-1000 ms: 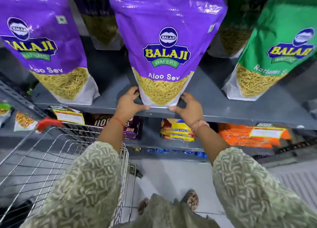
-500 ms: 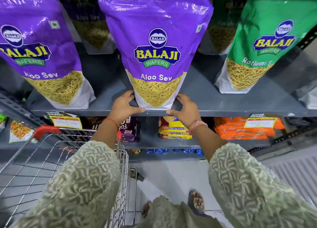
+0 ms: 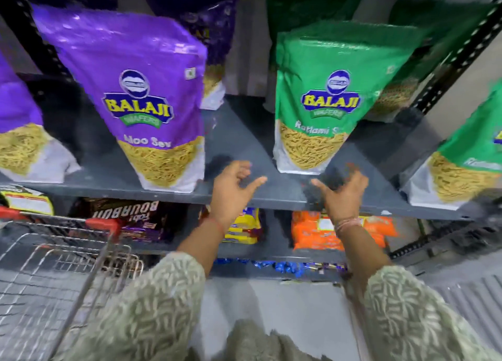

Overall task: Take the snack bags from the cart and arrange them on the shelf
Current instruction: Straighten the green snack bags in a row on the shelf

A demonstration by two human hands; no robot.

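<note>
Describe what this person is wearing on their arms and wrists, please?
Both arms wear loose sleeves of pale grey-green fabric with a wavy off-white pattern, ending partway down the forearm. The left hand has a thin red thread at its wrist; the right hand has several pinkish threads or thin bangles. Both hands are bare: no gloves, and no rings that I can make out through the blur.

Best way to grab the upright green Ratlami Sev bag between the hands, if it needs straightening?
Probably the green Ratlami Sev bag by its lower side edges, from the front: it stands upright, widest low down, with left hand and right hand open below it.
</note>
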